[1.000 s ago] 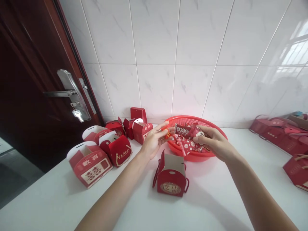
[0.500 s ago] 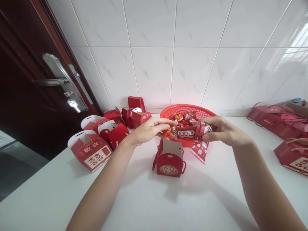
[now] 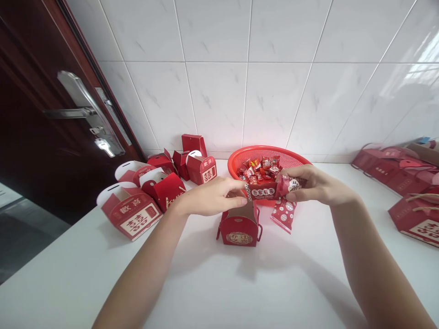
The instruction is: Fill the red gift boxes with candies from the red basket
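A small red paper gift box (image 3: 240, 230) with cord handles stands with its top open on the white table. My left hand (image 3: 214, 196) is over its opening, fingers bent down and closed toward the thumb; whatever they hold is hidden. My right hand (image 3: 315, 185) grips several wrapped sweets to the right of the box. Among them are a long dark red bar (image 3: 262, 192) pointing left and a pink wrapped candy (image 3: 288, 185). Below these, a red packet with pale dots (image 3: 284, 214) hangs or lies; which one I cannot tell.
Behind my hands, a red plastic basket (image 3: 236, 157) against the tiled wall holds many wrapped sweets. Several open red and white boxes (image 3: 132, 212) stand at the left, near a dark door (image 3: 44, 68). More red boxes (image 3: 416, 217) line the right side.
My left hand has moved slightly down and left, over the box. The orange-red candy seen in its fingers is no longer visible. My right hand has hardly moved.
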### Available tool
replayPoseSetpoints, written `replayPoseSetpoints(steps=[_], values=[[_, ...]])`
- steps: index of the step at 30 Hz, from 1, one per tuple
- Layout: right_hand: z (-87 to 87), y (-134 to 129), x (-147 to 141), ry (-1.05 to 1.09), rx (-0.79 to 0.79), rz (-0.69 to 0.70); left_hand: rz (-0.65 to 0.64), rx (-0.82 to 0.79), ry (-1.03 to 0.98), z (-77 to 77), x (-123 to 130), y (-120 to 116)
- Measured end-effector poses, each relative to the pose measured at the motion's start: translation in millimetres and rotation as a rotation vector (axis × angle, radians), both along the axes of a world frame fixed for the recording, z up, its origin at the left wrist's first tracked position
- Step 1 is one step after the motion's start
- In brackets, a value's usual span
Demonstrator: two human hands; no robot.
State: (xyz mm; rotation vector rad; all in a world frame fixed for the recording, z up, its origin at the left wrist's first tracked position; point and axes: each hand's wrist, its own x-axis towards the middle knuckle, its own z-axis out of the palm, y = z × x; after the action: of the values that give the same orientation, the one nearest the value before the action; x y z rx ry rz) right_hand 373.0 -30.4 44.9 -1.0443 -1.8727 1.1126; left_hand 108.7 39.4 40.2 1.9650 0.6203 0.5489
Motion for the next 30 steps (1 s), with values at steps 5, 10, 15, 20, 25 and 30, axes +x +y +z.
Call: replayPoseSetpoints(steps=[5,10,15,20,25,30], values=[[-2.7,3,0,-0.025,0.006,0.083,0.024,0.054,0.030,5.2,-2,-1],[-6.0,6,-1,-0.033,0.018,0.090,-0.058,0.058,-0.053,7.3,-2,-1],[-7.6,7,-6,-0.038,0.026,0.065,-0.024,0.076,-0.059,5.2,2,-1],[-6.5,6,-6,-0.091,0.055,0.012,0.062,0.200,0.093,12.8,-4,-6],[-5.8,5,-4,-0.110,0.046,-0.007,0.183,0.313,0.300,16.3,-6,-12],[-3.8,4,-4,-0.109,0.054,0.007,0.070,0.418,0.306,9.0,3,-13]])
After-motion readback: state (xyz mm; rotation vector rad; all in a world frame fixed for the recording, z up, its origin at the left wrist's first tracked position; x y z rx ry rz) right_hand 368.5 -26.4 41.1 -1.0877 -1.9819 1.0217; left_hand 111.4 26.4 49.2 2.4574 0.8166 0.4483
